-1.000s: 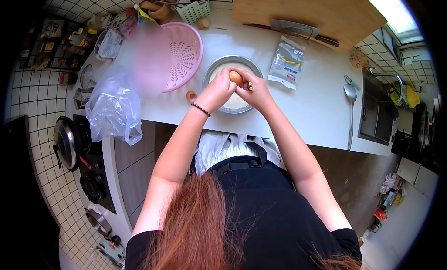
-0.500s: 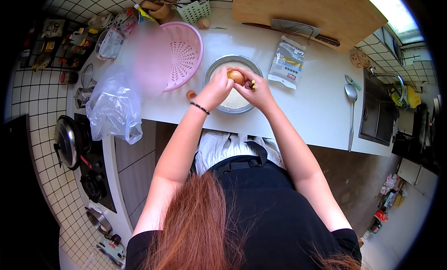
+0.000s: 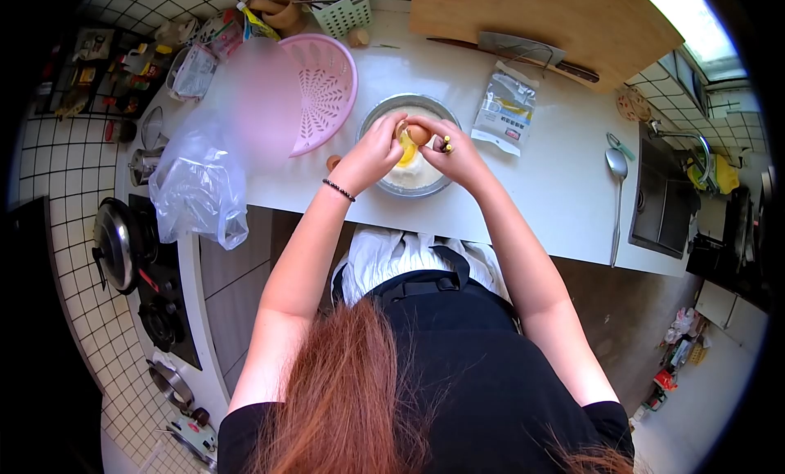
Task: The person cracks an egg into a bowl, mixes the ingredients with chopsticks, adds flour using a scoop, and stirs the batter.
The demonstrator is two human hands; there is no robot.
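A cracked brown egg (image 3: 418,134) is parted between my two hands over a round metal bowl (image 3: 437,105). Yellow yolk (image 3: 407,154) shows below the shell, over the pale white contents of the bowl. My left hand (image 3: 375,149), with a dark beaded bracelet at the wrist, is closed on one part of the shell, which its fingers mostly hide. The other part of the shell is in my right hand (image 3: 452,154), whose fingers also hold small sticks with yellow ends. Another piece of eggshell (image 3: 333,162) lies on the counter, partly behind my left wrist.
A pink colander (image 3: 329,94) and a clear plastic bag (image 3: 199,188) are on the left. A printed packet (image 3: 506,110) lies right of the bowl. Farther right are a metal ladle (image 3: 617,176) and the sink (image 3: 659,198). A cleaver (image 3: 517,47) lies by the wooden board (image 3: 544,16).
My hands have moved slightly apart and the egg has opened, with yolk now showing below it. My left wrist has shifted left, covering part of the shell on the counter.
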